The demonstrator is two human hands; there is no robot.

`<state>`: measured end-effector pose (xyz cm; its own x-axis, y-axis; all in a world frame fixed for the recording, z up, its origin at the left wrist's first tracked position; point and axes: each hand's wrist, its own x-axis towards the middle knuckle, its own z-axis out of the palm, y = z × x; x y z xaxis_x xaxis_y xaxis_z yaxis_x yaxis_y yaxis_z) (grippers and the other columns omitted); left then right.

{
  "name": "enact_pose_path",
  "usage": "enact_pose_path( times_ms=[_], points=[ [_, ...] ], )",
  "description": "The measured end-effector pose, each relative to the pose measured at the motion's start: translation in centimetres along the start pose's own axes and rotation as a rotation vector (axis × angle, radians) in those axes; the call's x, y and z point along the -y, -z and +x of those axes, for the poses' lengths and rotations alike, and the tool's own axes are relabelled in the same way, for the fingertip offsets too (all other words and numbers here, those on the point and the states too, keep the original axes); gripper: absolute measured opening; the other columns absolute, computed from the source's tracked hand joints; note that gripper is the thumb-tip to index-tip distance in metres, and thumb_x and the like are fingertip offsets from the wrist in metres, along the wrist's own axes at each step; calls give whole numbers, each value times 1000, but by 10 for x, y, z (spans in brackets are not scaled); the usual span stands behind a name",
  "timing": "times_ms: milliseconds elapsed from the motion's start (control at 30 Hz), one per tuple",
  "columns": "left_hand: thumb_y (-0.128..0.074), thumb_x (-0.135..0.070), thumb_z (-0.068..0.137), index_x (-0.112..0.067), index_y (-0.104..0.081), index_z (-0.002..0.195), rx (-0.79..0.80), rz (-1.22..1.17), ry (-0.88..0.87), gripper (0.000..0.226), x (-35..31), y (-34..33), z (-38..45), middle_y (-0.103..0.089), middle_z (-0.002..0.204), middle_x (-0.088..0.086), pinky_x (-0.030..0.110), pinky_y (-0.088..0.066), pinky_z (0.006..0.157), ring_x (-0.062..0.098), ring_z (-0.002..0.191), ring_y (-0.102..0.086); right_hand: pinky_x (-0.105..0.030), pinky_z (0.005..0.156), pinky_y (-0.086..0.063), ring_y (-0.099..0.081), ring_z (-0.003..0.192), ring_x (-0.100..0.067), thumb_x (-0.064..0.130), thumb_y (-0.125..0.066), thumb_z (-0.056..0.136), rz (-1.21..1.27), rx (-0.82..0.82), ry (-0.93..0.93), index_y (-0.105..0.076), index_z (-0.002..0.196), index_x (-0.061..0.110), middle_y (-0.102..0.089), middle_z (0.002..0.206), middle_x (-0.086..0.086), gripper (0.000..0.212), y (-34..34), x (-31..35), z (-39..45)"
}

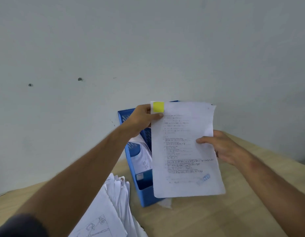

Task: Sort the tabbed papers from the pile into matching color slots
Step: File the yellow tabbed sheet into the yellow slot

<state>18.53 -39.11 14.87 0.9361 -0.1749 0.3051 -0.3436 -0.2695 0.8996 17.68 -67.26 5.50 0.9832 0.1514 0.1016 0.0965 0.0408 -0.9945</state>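
I hold a white printed sheet [184,151] upright in front of me, with a yellow tab [158,106] at its top left corner. My left hand [141,119] pinches that corner just below the tab. My right hand [223,147] grips the sheet's right edge, thumb on the front. Behind the sheet stands a blue slotted file holder [139,168] with white papers in its left slot; most of the holder is hidden by the sheet. A fanned pile of white papers [112,207] lies on the table at lower left.
The wooden table [216,216] runs along a pale wall [148,48]. The holder stands against that wall. A small scrap of paper [165,203] lies by the holder's front base.
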Motion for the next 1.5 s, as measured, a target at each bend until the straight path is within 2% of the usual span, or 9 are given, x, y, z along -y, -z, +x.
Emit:
enact_pose_path(
  times_ms=[300, 400, 567, 733, 867, 1000, 1133, 1400, 1500],
  points=[
    [-56, -47, 102, -17, -71, 119, 313, 509, 30, 38, -2, -31, 43, -73, 114, -10, 8, -49, 81, -5, 91, -67, -34, 74, -56, -72, 87, -30, 9, -61, 85, -152, -280, -67, -71, 102, -4, -76, 103, -16, 24, 23, -7, 38],
    [-51, -59, 100, -19, -73, 120, 385, 664, 105, 50, 8, -32, 58, -74, 118, -6, 27, -42, 107, 11, 114, -64, -38, 81, -58, -73, 89, -28, 14, -62, 86, -196, -356, -22, -72, 99, 3, -77, 99, -10, 20, 28, -1, 46],
    [-48, -63, 99, -26, -69, 67, 249, 1039, 17, 53, 14, -43, 71, -75, 78, -10, 48, -30, 100, 1, 82, -59, -26, 58, -46, -61, 68, -17, 15, -60, 90, -282, -541, 140, -67, 89, 9, -66, 79, 0, 10, 30, 9, 47],
    [-55, -63, 93, -23, -52, 67, 51, 1373, -159, 48, 16, -72, 77, -58, 72, -5, 53, -31, 104, 22, 83, -62, -24, 51, -40, -54, 58, -18, 13, -53, 89, -577, -702, 359, -59, 78, 13, -59, 71, 1, 12, 29, 24, 44],
    [-54, -61, 95, -28, -72, 103, 217, 1360, -245, 38, 20, -95, 82, -71, 104, -5, 58, -18, 110, 20, 109, -60, -28, 56, -39, -57, 67, -30, 11, -50, 93, -811, -769, 516, -64, 91, 10, -64, 82, -7, 14, 21, 37, 44],
    [-36, -71, 98, -38, -26, 159, 335, 1434, -164, 70, 23, -111, 86, -51, 152, -3, 68, 0, 117, 27, 146, -39, -33, 66, -45, -60, 79, -37, 9, -50, 96, -861, -754, 590, -67, 108, 6, -69, 93, -16, 22, 10, 42, 52],
    [-30, -81, 93, -32, 2, 163, 265, 1324, -103, 91, 26, -114, 89, -56, 148, 6, 68, 0, 117, 31, 145, -41, -35, 69, -48, -62, 82, -34, 7, -50, 96, -727, -677, 655, -65, 110, 6, -71, 96, -14, 21, -7, 35, 57],
    [-64, -59, 91, -29, 20, 159, -57, 844, -113, 112, 16, -87, 104, -72, 111, -5, 70, -19, 115, 25, 117, -62, -42, 73, -56, -67, 90, -33, 13, -49, 102, -651, -517, 427, -48, 139, 12, -69, 110, -16, 37, -20, -17, 69],
    [-70, -47, 91, -41, 18, 158, -56, 767, -196, 111, 13, -78, 107, -71, 113, -7, 65, -27, 112, 23, 112, -63, -27, 63, -51, -65, 76, -18, 6, -43, 102, -645, -441, 384, -29, 156, 26, -67, 109, -9, 59, -27, -23, 63]
  ],
)
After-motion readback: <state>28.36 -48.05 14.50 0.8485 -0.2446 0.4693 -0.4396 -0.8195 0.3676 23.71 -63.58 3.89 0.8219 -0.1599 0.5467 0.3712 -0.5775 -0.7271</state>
